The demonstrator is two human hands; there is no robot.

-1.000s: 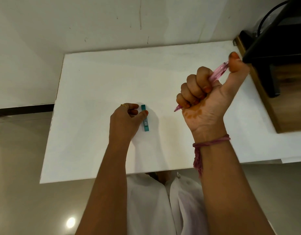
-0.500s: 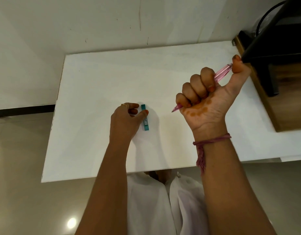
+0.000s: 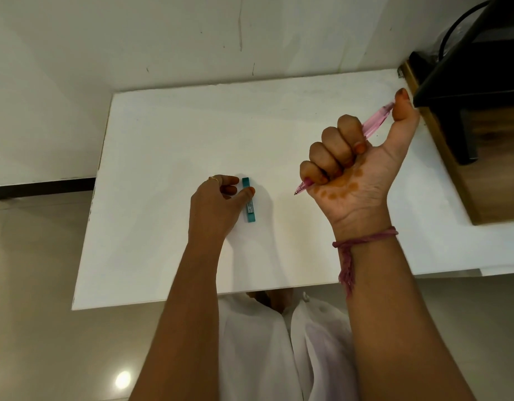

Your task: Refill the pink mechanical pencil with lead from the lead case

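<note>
Pencil (image 3: 377, 120) tip down-left, diagonal.

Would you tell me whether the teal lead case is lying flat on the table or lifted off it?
Lying flat: the lead case rests lengthwise on the white table, the left hand touching its side.

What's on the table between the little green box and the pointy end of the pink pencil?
Nothing. In the head view, only bare white table lies between the lead case and the pink pencil's tip.
</note>
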